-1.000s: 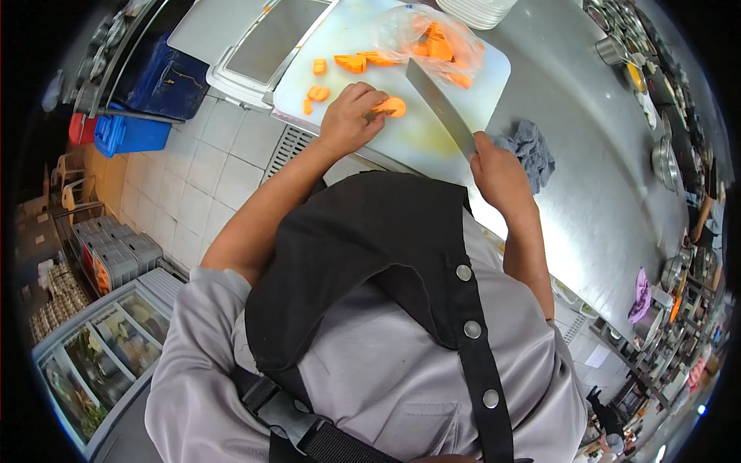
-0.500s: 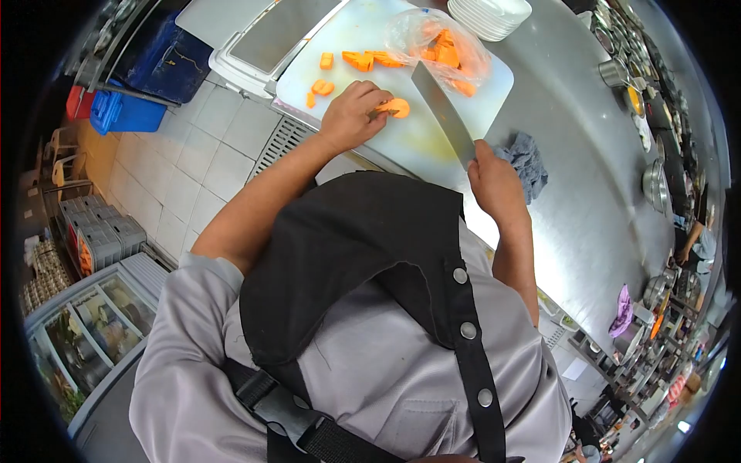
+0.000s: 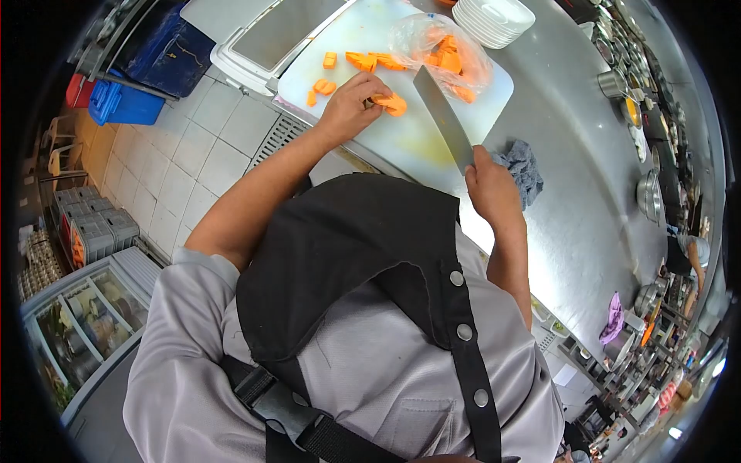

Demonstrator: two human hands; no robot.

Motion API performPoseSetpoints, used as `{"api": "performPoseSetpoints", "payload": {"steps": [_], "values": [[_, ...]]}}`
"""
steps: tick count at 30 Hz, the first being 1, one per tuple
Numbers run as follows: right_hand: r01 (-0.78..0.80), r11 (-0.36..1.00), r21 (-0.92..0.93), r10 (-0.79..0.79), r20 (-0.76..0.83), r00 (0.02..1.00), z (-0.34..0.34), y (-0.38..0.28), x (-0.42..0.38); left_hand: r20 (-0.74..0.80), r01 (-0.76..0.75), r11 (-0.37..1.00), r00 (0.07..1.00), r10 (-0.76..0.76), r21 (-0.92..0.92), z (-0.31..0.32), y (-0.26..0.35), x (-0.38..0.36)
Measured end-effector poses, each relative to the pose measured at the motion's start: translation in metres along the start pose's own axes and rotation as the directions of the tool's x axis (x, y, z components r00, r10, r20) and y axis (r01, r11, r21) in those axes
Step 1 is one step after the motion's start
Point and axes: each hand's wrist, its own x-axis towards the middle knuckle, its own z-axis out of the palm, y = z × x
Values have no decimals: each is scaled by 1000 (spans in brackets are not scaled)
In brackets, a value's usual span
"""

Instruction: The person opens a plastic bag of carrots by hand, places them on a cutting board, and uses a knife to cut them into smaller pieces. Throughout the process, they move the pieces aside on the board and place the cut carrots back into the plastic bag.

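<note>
My left hand (image 3: 355,106) pinches a piece of carrot (image 3: 392,104) just above the white cutting board (image 3: 486,108). In my right hand (image 3: 492,185) is a cleaver (image 3: 445,119), gripped by its handle, its broad blade angled over the board and apart from the carrot. Cut carrot chunks (image 3: 324,86) lie on the board beyond my left hand, with more chunks (image 3: 373,61) along the middle. A clear plastic bag (image 3: 417,42) holding several orange pieces rests at the board's far right.
A grey cloth (image 3: 525,171) lies on the steel counter (image 3: 575,185) right of my right hand. Stacked white plates (image 3: 494,19) stand behind the bag. Left of the board is an open white-rimmed bin (image 3: 231,58). A person's arm (image 3: 695,266) shows at the far right.
The carrot piece in my left hand has turned, showing more of its orange side. My right hand still holds the cleaver in nearly the same pose. The view has shifted slightly.
</note>
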Motion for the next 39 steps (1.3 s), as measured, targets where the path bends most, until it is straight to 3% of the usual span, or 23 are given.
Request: {"api": "performPoseSetpoints", "payload": {"steps": [2, 12, 30, 33, 39], "values": [[25, 1000, 10, -25, -17, 1000, 1, 1, 0, 20, 65, 996, 998, -63, -62, -1, 0, 0], [31, 1000, 8, -30, -27, 999, 2, 2, 1, -13, 65, 996, 998, -66, -67, -2, -2, -1], [86, 996, 7, -85, -81, 993, 1, 1, -1, -29, 85, 995, 996, -84, 55, 0, -8, 1], [25, 999, 26, -25, -17, 1000, 2, 2, 0, -33, 170, 985, 985, -170, 10, 1, -10, 1], [92, 996, -15, -93, -92, 991, 5, 1, -2, -28, 199, 980, 980, -198, 17, 2, -11, 1]]}}
